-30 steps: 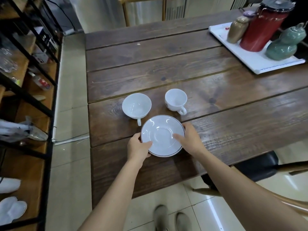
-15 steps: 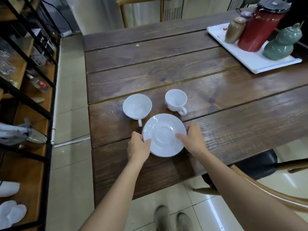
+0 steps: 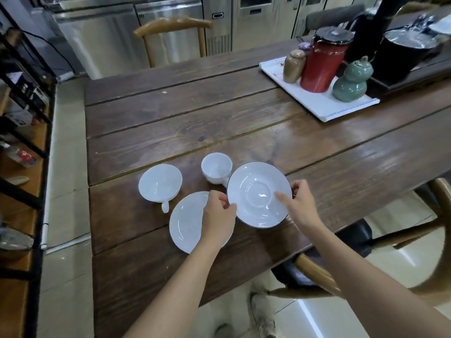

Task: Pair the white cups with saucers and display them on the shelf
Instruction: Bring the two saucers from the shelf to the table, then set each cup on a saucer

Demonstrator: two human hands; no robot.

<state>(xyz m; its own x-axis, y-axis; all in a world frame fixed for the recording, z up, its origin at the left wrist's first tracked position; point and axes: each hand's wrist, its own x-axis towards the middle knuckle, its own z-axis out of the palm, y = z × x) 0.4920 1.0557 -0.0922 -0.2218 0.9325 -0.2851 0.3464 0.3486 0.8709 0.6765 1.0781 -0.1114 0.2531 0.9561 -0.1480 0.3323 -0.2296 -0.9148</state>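
Note:
Two white cups stand on the wooden table [image 3: 170, 132]: a wide cup [image 3: 159, 184] at the left with its handle toward me, and a smaller cup [image 3: 216, 168] just right of it. A dark-rimmed white saucer [image 3: 258, 193] is raised and tilted in front of the smaller cup. My right hand [image 3: 301, 203] grips its right rim and my left hand [image 3: 218, 217] pinches its left rim. A second plain white saucer [image 3: 188, 223] lies flat on the table below, partly hidden under my left hand.
A white tray [image 3: 317, 106] at the back right carries a red jug [image 3: 322, 64], a brown jar [image 3: 292, 67] and a green gourd jar [image 3: 350, 80]. The shelf [image 3: 22, 132] stands at the left across a floor gap. Chairs sit behind the table and at my right.
The top saucer has been lifted off the stack and carried right, which uncovers the second saucer beneath. The camera has also tipped up.

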